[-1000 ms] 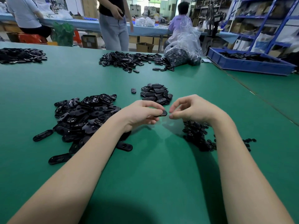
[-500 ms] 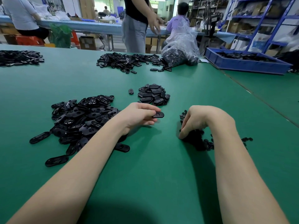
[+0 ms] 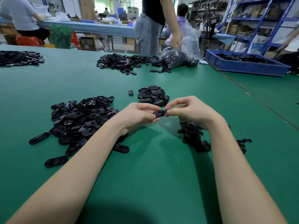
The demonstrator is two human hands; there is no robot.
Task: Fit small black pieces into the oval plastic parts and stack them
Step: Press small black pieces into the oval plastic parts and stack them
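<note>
My left hand (image 3: 139, 115) pinches a black oval plastic part (image 3: 159, 113) above the green table (image 3: 145, 167). My right hand (image 3: 189, 110) meets it from the right, fingertips pinched at the part's right end; a small black piece between them is too small to make out. A loose heap of oval parts (image 3: 80, 120) lies to the left. A pile of small black pieces (image 3: 194, 136) lies under my right wrist. A neat mound of oval parts (image 3: 152, 95) sits just beyond my hands.
Another heap of black parts (image 3: 126, 62) lies at the far edge, where a standing person handles a clear plastic bag (image 3: 181, 57). A blue tray (image 3: 242, 65) of parts stands at the far right. More parts (image 3: 19, 58) lie far left. A single part (image 3: 130, 92) lies alone.
My right hand has lifted from the pile of small pieces and come back to the oval part. My left hand has stayed holding the part. The standing person has moved right to the bag.
</note>
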